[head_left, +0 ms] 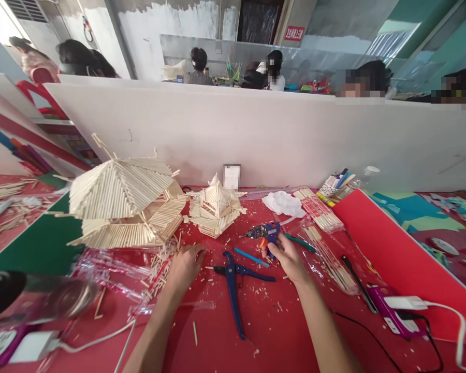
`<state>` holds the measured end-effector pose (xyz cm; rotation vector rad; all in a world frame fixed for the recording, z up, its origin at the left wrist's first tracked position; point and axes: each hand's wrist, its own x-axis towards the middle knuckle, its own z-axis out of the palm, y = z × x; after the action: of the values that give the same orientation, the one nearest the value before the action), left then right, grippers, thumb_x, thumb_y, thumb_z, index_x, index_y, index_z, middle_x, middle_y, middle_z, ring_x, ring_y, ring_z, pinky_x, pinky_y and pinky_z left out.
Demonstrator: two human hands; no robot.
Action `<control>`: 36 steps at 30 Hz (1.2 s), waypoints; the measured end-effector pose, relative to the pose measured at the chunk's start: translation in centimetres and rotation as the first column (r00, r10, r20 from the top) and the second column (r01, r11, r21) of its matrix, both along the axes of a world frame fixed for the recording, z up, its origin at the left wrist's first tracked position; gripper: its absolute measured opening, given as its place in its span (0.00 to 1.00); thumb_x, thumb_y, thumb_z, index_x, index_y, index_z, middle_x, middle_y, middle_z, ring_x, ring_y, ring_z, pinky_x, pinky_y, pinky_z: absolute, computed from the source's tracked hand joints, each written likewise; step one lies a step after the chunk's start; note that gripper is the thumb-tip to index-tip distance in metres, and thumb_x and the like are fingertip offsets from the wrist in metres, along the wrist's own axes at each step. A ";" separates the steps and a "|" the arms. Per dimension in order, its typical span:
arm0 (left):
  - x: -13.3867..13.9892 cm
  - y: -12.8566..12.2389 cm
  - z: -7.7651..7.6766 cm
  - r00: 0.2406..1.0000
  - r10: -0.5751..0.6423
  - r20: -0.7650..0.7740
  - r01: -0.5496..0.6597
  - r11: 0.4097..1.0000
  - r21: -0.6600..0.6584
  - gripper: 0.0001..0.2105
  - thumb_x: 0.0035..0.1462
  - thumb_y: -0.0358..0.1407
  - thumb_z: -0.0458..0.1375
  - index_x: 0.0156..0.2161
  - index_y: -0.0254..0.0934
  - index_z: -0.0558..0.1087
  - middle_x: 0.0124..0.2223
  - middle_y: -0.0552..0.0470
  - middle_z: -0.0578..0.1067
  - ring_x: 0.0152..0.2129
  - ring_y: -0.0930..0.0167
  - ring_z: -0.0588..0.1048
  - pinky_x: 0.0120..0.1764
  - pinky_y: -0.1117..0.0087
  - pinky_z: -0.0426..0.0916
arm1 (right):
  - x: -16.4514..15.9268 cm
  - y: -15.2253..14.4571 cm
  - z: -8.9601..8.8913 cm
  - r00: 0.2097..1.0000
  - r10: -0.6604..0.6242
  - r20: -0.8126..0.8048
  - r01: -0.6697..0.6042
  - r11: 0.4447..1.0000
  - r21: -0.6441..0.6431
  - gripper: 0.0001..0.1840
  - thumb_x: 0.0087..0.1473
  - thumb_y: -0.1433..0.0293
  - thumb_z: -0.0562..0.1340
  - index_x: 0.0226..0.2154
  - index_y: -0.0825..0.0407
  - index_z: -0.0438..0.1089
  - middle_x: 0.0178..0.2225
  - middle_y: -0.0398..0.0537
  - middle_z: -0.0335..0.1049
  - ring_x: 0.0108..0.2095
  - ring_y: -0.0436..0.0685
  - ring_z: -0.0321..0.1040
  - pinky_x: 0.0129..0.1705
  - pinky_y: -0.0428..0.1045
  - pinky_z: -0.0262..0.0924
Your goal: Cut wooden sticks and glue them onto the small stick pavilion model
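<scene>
My right hand (pixel 289 257) is closed round the handle of a blue glue gun (pixel 270 232), its nozzle pointing left. My left hand (pixel 187 262) has its fingers curled together beside a heap of cut stick pieces (pixel 163 267); anything in them is too small or hidden to make out. Between my hands lie blue-handled cutters (pixel 232 290), spread apart, and a blue pen-like stick (pixel 251 257). Beyond them stands a small stick-built pavilion (pixel 216 207). To its left is a larger stick model (pixel 118 194) with a tiered roof. Green-handled pliers (pixel 301 242) lie just beyond my right hand.
Bundled sticks (pixel 320 210), more sticks in clear wrap (pixel 330 256) and crumpled white tissue (pixel 283 203) lie at right. A purple power strip (pixel 396 313) with cables sits near the red board (pixel 407 269). A clear bottle (pixel 68 300) lies at left. People sit beyond the white partition (pixel 256 134).
</scene>
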<state>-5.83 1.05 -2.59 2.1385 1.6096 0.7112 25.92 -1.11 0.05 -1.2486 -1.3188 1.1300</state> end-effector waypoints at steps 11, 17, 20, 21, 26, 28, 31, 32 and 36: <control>-0.5 0.3 0.1 0.994 -0.107 -0.004 0.106 0.983 0.150 0.10 0.66 0.30 0.52 0.45 0.38 0.76 0.41 0.46 0.83 0.37 0.63 0.82 0.40 0.65 0.75 | -2.4 1.6 2.1 0.988 0.030 0.151 -0.022 0.998 -0.055 0.28 0.54 0.42 0.64 0.31 0.51 0.77 0.22 0.45 0.70 0.24 0.55 0.67 0.29 0.50 0.64; -0.3 0.2 -0.2 0.993 -0.110 -0.041 0.115 0.978 0.174 0.10 0.69 0.31 0.51 0.48 0.39 0.74 0.42 0.46 0.82 0.38 0.62 0.82 0.41 0.64 0.75 | -3.3 2.0 1.0 0.986 -0.007 0.169 0.025 0.994 -0.106 0.32 0.55 0.39 0.60 0.24 0.50 0.71 0.18 0.43 0.65 0.19 0.53 0.63 0.23 0.48 0.58; -0.2 0.1 -0.6 0.991 -0.122 -0.050 0.129 0.979 0.159 0.09 0.70 0.31 0.51 0.48 0.40 0.74 0.42 0.46 0.82 0.38 0.63 0.82 0.41 0.64 0.74 | -3.4 2.0 1.0 0.987 -0.011 0.161 0.030 0.992 -0.120 0.32 0.55 0.38 0.59 0.23 0.50 0.69 0.18 0.43 0.64 0.19 0.53 0.61 0.23 0.48 0.57; -0.1 0.1 -0.7 0.991 -0.127 -0.049 0.133 0.979 0.157 0.09 0.70 0.31 0.51 0.48 0.40 0.73 0.42 0.47 0.82 0.37 0.63 0.82 0.41 0.65 0.74 | -3.5 2.0 1.0 0.987 -0.013 0.160 0.033 0.991 -0.126 0.32 0.55 0.38 0.59 0.23 0.50 0.68 0.18 0.42 0.63 0.19 0.53 0.61 0.23 0.48 0.57; 0.0 0.2 -0.7 0.991 -0.130 -0.025 0.133 0.976 0.171 0.08 0.70 0.33 0.53 0.46 0.40 0.74 0.41 0.47 0.82 0.36 0.64 0.82 0.39 0.66 0.74 | -3.5 2.1 0.5 0.990 -0.009 0.142 0.031 0.987 -0.159 0.31 0.56 0.40 0.59 0.22 0.49 0.66 0.17 0.41 0.61 0.19 0.52 0.60 0.24 0.47 0.55; 0.0 0.2 -0.5 0.991 -0.132 -0.031 0.136 0.976 0.171 0.08 0.70 0.33 0.52 0.45 0.40 0.74 0.40 0.47 0.82 0.36 0.64 0.82 0.39 0.66 0.75 | -3.6 2.1 0.3 0.992 0.004 0.128 0.019 0.985 -0.174 0.31 0.57 0.40 0.59 0.22 0.49 0.65 0.17 0.41 0.61 0.19 0.52 0.59 0.24 0.47 0.54; 0.0 0.3 -0.2 0.990 -0.136 -0.048 0.142 0.977 0.161 0.08 0.70 0.34 0.51 0.44 0.39 0.74 0.39 0.46 0.82 0.35 0.63 0.82 0.37 0.65 0.75 | -3.8 2.2 0.2 0.993 0.021 0.115 0.002 0.981 -0.193 0.32 0.56 0.40 0.59 0.20 0.49 0.64 0.17 0.41 0.60 0.19 0.51 0.58 0.23 0.47 0.53; -0.1 0.3 -0.1 0.990 -0.134 -0.053 0.140 0.979 0.151 0.09 0.70 0.34 0.51 0.44 0.39 0.74 0.39 0.46 0.82 0.35 0.63 0.81 0.38 0.64 0.75 | -3.8 2.2 0.2 0.993 0.021 0.113 0.002 0.980 -0.198 0.32 0.56 0.40 0.59 0.20 0.49 0.63 0.17 0.41 0.60 0.19 0.51 0.57 0.23 0.47 0.53; -0.1 0.2 -0.1 0.992 -0.110 -0.057 0.116 0.987 0.108 0.09 0.70 0.35 0.51 0.44 0.39 0.74 0.40 0.45 0.82 0.36 0.62 0.81 0.39 0.63 0.75 | -3.9 2.2 0.1 0.992 0.017 0.122 0.008 0.979 -0.205 0.31 0.56 0.40 0.59 0.21 0.49 0.63 0.17 0.41 0.59 0.19 0.52 0.57 0.22 0.47 0.53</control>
<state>-5.95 1.27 -2.68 2.3245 1.4915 0.7316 22.07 1.09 0.14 -1.4874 -1.3212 1.2329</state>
